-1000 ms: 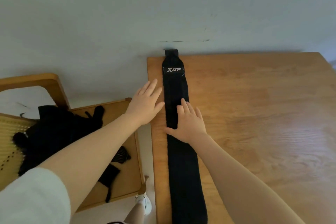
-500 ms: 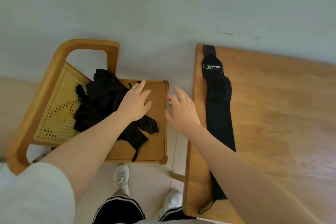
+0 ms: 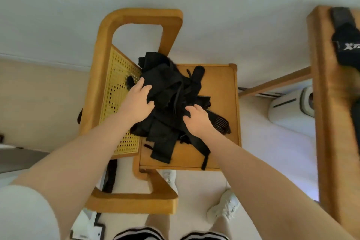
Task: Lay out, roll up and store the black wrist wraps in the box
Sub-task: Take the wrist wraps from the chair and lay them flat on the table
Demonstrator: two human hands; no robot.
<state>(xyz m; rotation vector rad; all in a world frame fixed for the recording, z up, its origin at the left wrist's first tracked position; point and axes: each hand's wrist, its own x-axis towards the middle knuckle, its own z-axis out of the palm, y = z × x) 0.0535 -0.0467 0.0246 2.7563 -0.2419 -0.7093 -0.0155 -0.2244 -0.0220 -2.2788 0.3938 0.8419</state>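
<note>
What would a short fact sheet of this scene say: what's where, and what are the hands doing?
pile: black wraps heaped on the chair seat
left hand: on the pile's left side, fingers curled into the fabric
right hand: on the pile's right side, fingers bent onto it
table: at right, one wrap laid flat along its edge
box: not in view

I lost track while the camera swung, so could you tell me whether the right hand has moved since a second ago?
Yes. The right hand left the table and now rests on the black pile on the chair.
</note>
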